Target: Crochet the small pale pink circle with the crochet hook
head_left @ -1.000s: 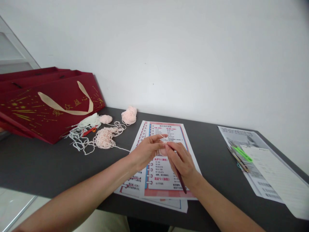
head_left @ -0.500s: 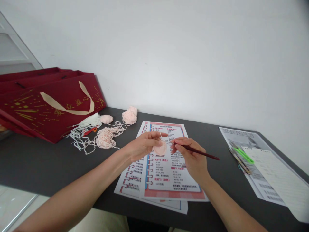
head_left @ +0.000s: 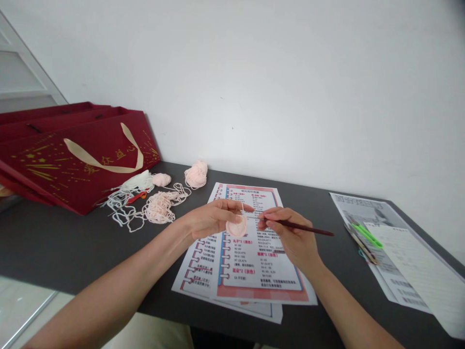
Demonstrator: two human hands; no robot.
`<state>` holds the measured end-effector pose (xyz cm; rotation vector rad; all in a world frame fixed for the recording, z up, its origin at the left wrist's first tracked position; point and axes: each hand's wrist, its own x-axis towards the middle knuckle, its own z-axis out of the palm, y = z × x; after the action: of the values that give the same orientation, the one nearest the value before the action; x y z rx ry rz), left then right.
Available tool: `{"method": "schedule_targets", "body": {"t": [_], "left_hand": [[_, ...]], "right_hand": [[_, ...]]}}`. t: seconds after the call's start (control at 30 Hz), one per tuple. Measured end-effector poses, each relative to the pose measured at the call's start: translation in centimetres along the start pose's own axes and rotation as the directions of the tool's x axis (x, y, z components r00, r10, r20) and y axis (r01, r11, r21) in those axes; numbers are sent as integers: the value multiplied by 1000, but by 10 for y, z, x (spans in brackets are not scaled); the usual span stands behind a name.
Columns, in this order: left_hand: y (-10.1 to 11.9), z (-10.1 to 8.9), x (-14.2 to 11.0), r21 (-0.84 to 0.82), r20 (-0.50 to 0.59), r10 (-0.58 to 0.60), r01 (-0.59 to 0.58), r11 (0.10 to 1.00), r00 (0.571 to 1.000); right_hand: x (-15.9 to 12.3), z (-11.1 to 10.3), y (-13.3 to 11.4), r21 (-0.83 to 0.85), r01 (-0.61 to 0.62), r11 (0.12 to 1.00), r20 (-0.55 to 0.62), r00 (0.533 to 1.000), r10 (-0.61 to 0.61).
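My left hand (head_left: 212,219) pinches a small round piece of pale pink crochet (head_left: 237,228) between thumb and fingers, with a strand of yarn running up over the outstretched index finger. My right hand (head_left: 290,232) is closed around a crochet hook (head_left: 308,227) with a dark red-brown handle pointing right. Its thin metal shaft reaches left to the top edge of the crochet piece; whether the tip sits in a stitch is too small to tell. Both hands are above printed pattern sheets (head_left: 261,286).
Loose pink yarn (head_left: 159,207), white yarn (head_left: 136,182) and a pink yarn ball (head_left: 196,174) lie at the left back, beside red paper bags (head_left: 90,160). At right, a green-handled tool (head_left: 367,236) rests on papers (head_left: 417,261). A white wall (head_left: 272,97) stands behind the table.
The crochet piece has shifted slightly left and turned in my left hand. My right hand and the hook have moved a little to the right.
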<state>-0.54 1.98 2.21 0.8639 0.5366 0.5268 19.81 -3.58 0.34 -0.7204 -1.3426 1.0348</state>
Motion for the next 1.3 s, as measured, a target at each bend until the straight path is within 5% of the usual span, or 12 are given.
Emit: {"method": "schedule_targets", "body": {"t": [0.23, 0.47, 0.73, 0.93, 1.3], "left_hand": [[3, -6, -1, 4, 43, -77, 77, 997, 996], [4, -5, -2, 104, 93, -77, 67, 992, 993], [-4, 0, 2, 324, -54, 146, -121, 938, 988], [-18, 9, 7, 393, -140, 325, -249, 885, 935], [-21, 11, 8, 393, -172, 329, -242, 887, 929]], "right_hand": [[1, -8, -5, -49, -5, 999, 94, 995, 10], [5, -4, -6, 137, -188, 972, 65, 981, 181], [7, 4, -3, 314, -328, 891, -10, 937, 349], [6, 12, 2, 320, -262, 910, -112, 944, 311], [3, 7, 2, 191, -179, 965, -103, 974, 201]]}}
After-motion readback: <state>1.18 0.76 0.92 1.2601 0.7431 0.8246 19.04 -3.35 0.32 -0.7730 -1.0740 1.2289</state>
